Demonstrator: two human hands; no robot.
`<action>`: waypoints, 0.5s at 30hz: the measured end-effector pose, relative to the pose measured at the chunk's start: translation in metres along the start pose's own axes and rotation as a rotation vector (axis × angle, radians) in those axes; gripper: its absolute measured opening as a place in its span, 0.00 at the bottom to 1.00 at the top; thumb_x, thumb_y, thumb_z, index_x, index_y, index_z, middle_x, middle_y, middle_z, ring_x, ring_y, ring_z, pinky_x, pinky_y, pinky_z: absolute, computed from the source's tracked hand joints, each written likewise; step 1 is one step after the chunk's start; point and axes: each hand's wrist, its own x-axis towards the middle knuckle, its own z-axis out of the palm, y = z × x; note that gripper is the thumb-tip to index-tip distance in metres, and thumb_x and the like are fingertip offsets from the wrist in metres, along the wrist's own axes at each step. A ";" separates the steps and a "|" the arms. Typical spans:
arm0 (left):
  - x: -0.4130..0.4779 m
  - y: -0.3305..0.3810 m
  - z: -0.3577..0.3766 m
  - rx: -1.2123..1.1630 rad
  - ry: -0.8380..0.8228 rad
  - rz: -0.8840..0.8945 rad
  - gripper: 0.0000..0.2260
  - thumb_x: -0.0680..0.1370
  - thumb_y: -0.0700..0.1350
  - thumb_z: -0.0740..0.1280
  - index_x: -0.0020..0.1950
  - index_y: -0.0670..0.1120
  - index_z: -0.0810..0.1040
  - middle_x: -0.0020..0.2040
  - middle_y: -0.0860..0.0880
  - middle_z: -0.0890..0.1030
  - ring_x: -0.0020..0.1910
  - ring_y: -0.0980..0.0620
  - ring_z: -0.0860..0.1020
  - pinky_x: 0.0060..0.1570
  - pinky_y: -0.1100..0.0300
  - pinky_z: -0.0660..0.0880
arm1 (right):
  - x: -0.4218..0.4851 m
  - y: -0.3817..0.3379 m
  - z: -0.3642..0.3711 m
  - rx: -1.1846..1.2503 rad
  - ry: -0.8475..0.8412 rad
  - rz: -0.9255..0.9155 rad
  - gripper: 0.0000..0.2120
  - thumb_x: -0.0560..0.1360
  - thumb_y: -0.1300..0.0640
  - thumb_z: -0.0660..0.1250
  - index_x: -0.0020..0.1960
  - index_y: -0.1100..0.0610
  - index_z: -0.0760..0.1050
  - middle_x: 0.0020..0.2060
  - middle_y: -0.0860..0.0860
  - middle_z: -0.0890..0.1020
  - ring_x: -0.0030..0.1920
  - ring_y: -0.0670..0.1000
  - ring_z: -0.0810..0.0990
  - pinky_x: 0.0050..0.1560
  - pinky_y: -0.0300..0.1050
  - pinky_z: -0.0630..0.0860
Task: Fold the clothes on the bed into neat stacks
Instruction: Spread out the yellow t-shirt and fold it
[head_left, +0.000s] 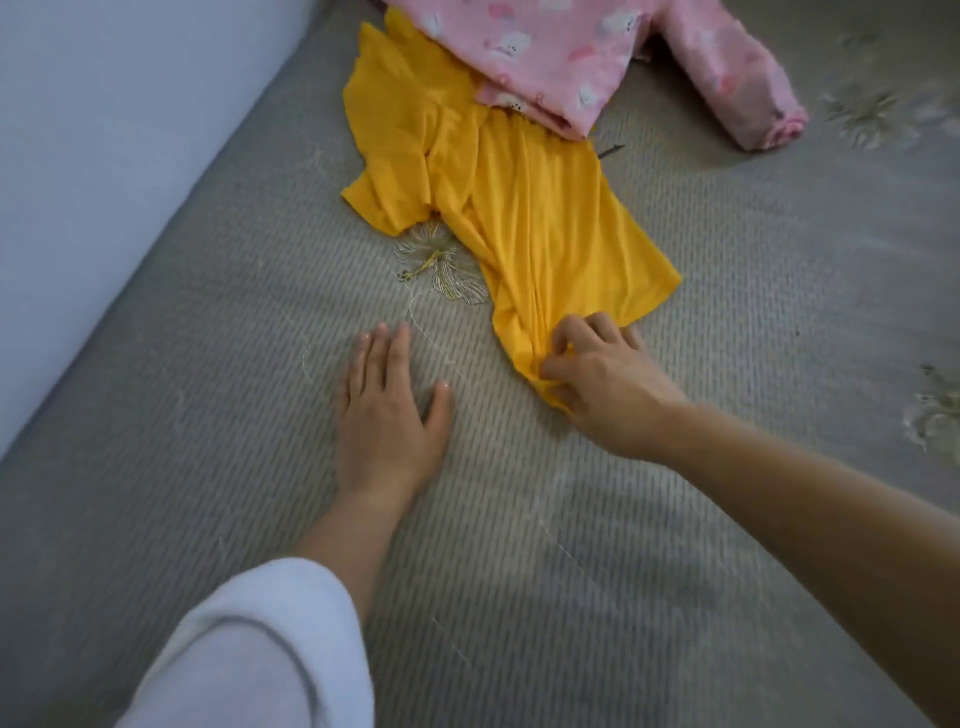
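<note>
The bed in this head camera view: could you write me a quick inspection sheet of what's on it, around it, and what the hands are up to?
Surface: grey quilted bed cover with embroidered flowers, such as the one beside the yellow cloth.
Job's things: yellow garment, crumpled and unfolded; pink printed garment lies over its far end, one sleeve stretched out to the right.
Clutter: a small dark object at the yellow garment's edge, too small to identify.
Hands: left hand rests flat on the cover, holding nothing; right hand pinches the yellow garment's near edge.
Cables: nothing seen.
Surroundings: pale wall along the bed's left side; white sleeve on the left arm.
</note>
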 end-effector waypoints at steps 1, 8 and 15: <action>-0.002 0.000 -0.001 -0.013 -0.008 0.019 0.31 0.80 0.54 0.58 0.78 0.46 0.51 0.78 0.46 0.55 0.77 0.50 0.50 0.74 0.54 0.46 | -0.020 -0.006 0.000 -0.030 -0.062 -0.074 0.12 0.77 0.55 0.61 0.59 0.49 0.76 0.68 0.49 0.64 0.71 0.54 0.56 0.66 0.52 0.57; -0.077 0.015 -0.008 0.001 -0.007 0.196 0.29 0.78 0.38 0.65 0.77 0.43 0.58 0.76 0.35 0.55 0.74 0.34 0.58 0.70 0.40 0.60 | -0.132 -0.033 -0.007 0.668 -0.371 0.221 0.04 0.79 0.55 0.59 0.47 0.50 0.72 0.38 0.45 0.73 0.42 0.47 0.72 0.39 0.36 0.67; -0.126 0.033 -0.021 0.324 -0.213 0.273 0.15 0.80 0.47 0.60 0.67 0.53 0.72 0.73 0.48 0.66 0.76 0.44 0.55 0.72 0.42 0.44 | -0.229 -0.026 0.000 0.085 -1.039 -0.013 0.15 0.80 0.65 0.55 0.62 0.69 0.73 0.60 0.65 0.76 0.60 0.63 0.73 0.55 0.51 0.63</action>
